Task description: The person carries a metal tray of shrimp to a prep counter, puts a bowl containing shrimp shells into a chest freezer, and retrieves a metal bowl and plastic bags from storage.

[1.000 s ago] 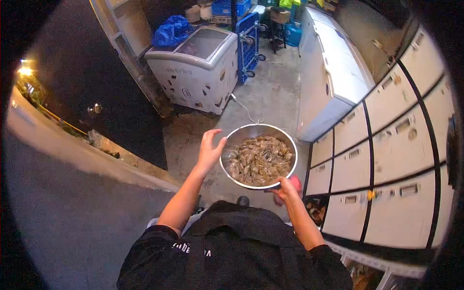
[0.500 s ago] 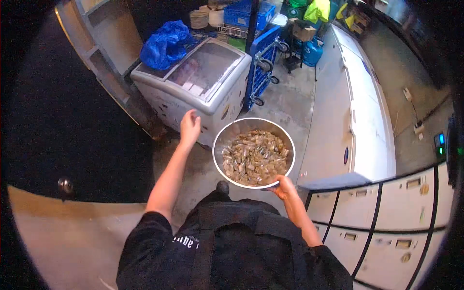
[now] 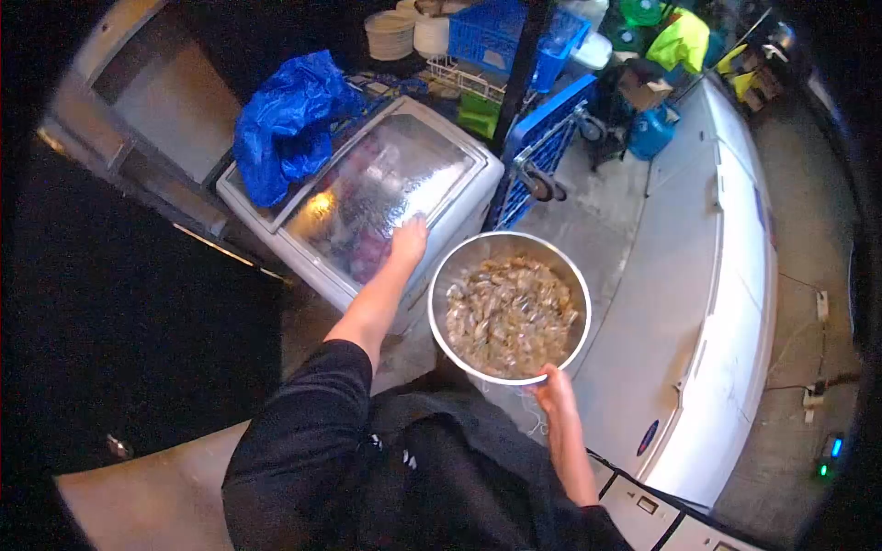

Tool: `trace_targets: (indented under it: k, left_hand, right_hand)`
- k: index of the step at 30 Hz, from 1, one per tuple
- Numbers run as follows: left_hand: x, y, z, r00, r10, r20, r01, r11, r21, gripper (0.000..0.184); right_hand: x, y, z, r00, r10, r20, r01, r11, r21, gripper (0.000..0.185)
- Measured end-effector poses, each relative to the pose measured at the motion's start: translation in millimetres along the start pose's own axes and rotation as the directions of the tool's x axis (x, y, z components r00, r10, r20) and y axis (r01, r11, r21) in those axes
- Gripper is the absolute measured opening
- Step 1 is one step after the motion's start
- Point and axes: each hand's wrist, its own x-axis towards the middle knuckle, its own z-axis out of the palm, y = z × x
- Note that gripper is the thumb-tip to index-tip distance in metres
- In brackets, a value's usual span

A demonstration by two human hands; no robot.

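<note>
My right hand (image 3: 556, 395) grips the near rim of a round metal bowl (image 3: 441, 342), thumb over the edge. Greyish-brown shrimp (image 3: 512, 317) fill much of the bowl, which is held level in front of me. My left hand (image 3: 410, 241) reaches over the glass lid (image 3: 377, 188) of a small chest freezer (image 3: 276, 241), near the lid's right side; its fingers are blurred and foreshortened. Reddish contents show dimly through the frosted glass. A crumpled blue plastic bag (image 3: 289, 124) lies on the freezer's left part.
Behind the freezer stand stacked plates (image 3: 390, 35) and a blue crate (image 3: 487, 35). A blue wheeled trolley (image 3: 548, 138) leans beside it. A long white chest freezer (image 3: 684, 303) runs along the right, with a blue gas cylinder (image 3: 653, 131) behind. Cabinet doors (image 3: 634, 514) are at the lower right.
The view has moved closer to the glass-topped freezer. My left hand has left the bowl's side and now reaches over the lid. The bowl stays in my right hand.
</note>
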Motion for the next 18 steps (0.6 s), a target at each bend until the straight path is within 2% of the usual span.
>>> trace_targets:
  k: [1,4,5,7,10,12,15,17,18]
  left_hand:
    - [-5,-2,1,1.0,-0.008,0.029,0.007,1.0,0.018,0.017]
    - [-3,-6,0,0.984,0.173,0.047,-0.179,0.96,0.213,0.011]
    - [3,-11,0,0.987,0.153,0.059,-0.162,0.963,0.216,0.011]
    - [1,-9,-1,0.98,0.155,0.124,-0.168,0.981,0.101,0.016]
    - [6,-10,-16,0.979,0.146,0.144,-0.155,0.987,0.051,0.016]
    - [4,-14,-15,0.977,0.142,0.159,-0.149,0.988,0.028,0.016]
    - [11,-16,-13,0.979,0.18,0.09,-0.181,0.983,0.0,0.018]
    - [7,-16,-23,0.985,0.159,0.061,-0.154,0.984,-0.084,0.019]
    - [15,-20,-38,0.987,0.147,0.06,-0.142,0.987,-0.078,0.019]
  right_hand:
    - [9,-13,6,0.998,0.059,0.003,-0.059,0.997,-0.04,0.023]
    - [20,-73,25,0.998,0.069,0.013,-0.068,0.996,-0.066,0.021]
    - [27,-87,30,0.997,0.069,0.025,-0.068,0.995,-0.069,0.023]
    - [46,-102,18,0.997,0.078,0.022,-0.076,0.995,-0.065,0.032]
    - [57,-137,25,0.989,0.139,0.043,-0.131,0.98,-0.153,0.032]
    - [57,-142,24,0.998,0.06,0.019,-0.057,0.987,-0.151,0.029]
    - [68,-147,20,0.995,0.062,0.077,-0.051,0.989,-0.138,0.025]
    - [70,-142,8,0.995,0.096,0.026,-0.091,0.983,-0.158,0.027]
    - [62,-143,9,0.993,0.121,0.011,-0.12,0.988,-0.102,0.029]
